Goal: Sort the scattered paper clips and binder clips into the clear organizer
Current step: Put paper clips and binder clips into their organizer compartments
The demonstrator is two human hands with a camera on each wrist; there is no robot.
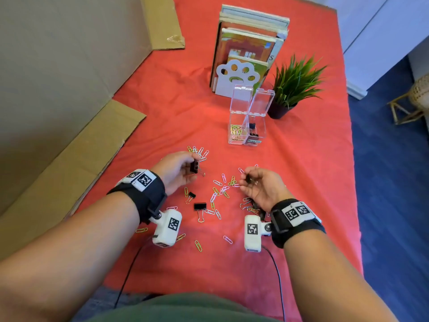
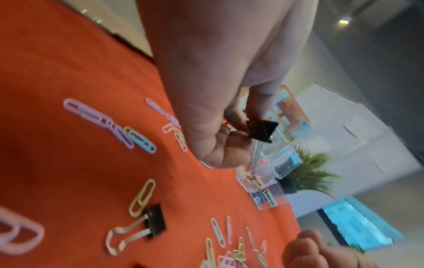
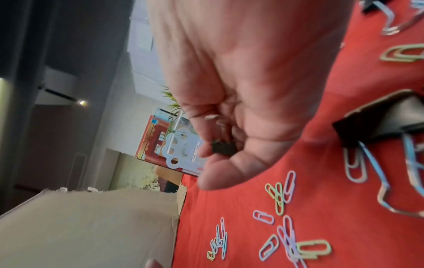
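My left hand (image 1: 180, 169) pinches a black binder clip (image 1: 194, 167) above the red cloth; the left wrist view shows that clip (image 2: 261, 131) at its fingertips. My right hand (image 1: 260, 185) holds a smaller black binder clip (image 1: 248, 178), seen between thumb and fingers in the right wrist view (image 3: 223, 148). Coloured paper clips (image 1: 220, 189) lie scattered between both hands. Two more binder clips (image 1: 200, 206) (image 1: 191, 195) lie on the cloth. The clear organizer (image 1: 247, 133), lids open, stands beyond, with paper clips in its left cell and binder clips in its right.
Books in a white paw-shaped stand (image 1: 236, 77) and a potted plant (image 1: 294, 84) stand behind the organizer. Cardboard sheets (image 1: 69, 147) border the cloth on the left. The table edge drops to a blue floor (image 1: 394, 182) on the right.
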